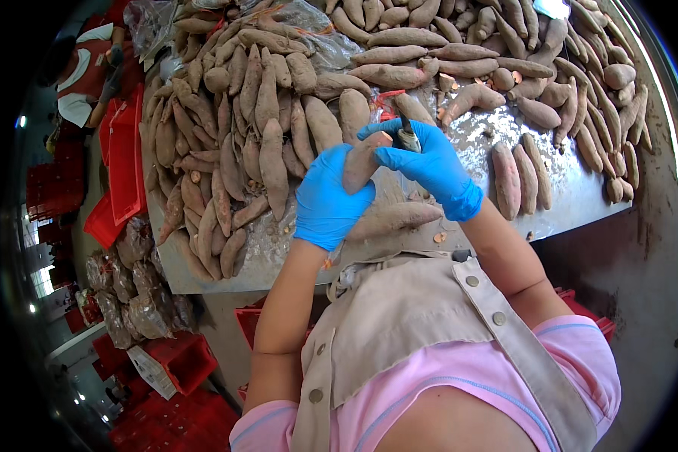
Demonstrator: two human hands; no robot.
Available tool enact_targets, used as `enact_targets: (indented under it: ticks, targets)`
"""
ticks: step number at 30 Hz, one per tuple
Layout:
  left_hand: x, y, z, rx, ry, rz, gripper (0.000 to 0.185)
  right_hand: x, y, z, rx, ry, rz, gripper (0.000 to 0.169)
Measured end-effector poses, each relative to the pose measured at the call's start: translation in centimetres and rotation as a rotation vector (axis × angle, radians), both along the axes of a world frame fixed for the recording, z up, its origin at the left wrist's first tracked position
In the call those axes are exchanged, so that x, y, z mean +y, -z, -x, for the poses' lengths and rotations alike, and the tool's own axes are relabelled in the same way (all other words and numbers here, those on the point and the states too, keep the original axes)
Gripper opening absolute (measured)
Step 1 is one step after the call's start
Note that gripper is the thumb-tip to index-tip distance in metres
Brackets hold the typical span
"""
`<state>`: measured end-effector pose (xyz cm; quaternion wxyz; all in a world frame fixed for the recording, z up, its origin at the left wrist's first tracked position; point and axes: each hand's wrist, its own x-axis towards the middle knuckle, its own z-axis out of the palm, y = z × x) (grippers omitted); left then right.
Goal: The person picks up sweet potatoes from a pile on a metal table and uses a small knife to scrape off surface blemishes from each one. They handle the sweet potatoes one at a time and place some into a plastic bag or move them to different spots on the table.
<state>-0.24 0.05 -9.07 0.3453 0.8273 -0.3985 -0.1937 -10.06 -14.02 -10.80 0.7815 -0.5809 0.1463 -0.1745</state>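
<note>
My left hand [333,198], in a blue glove, is closed around a sweet potato [363,164] with a cut orange upper end. My right hand [429,161], gloved alike, holds a small knife [409,138] by its light wrapped handle, with the dark blade pointing up. The right thumb touches the sweet potato near its cut end. Below the hands a long sweet potato [395,219] lies on the metal table [576,217]. Three sweet potatoes [507,181] lie side by side to the right. Small cut pieces [440,237] are scattered about.
Sweet potatoes are heaped at the left [271,152] and along the far side [463,52] of the table. Plastic bags [316,28] lie among them. Red crates [127,158] and filled bags [147,311] stand left of the table. Another person [87,73] works at the upper left.
</note>
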Motion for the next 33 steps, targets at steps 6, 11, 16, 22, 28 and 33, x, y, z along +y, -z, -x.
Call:
enact_targets:
  ticks: [6,11,16,22,28,33]
  targets:
    - [-0.2,-0.1,0.6,-0.480,0.018,-0.011,0.036,0.6,-0.3,0.9,0.241,0.102,-0.126,0.027]
    - [-0.7,-0.5,1.4,-0.553,-0.014,-0.140,0.038,1.5,0.2,0.8,0.275,0.191,-0.101,0.026]
    - [-0.2,-0.6,0.8,-0.244,0.055,-0.017,0.048,0.6,0.2,2.0,0.133,0.177,-0.188,0.028]
    - [1.9,-1.8,0.4,0.924,0.205,0.080,0.064,-0.8,-0.9,3.6,-0.014,0.045,-0.223,0.032]
    - [2.8,-0.2,2.6,0.007,0.172,0.061,0.055,-1.8,0.4,3.9,0.315,0.365,-0.003,0.029]
    - [3.0,-1.3,3.7,-0.244,0.150,-0.045,0.048,0.1,0.0,4.4,0.371,0.258,0.071,0.036]
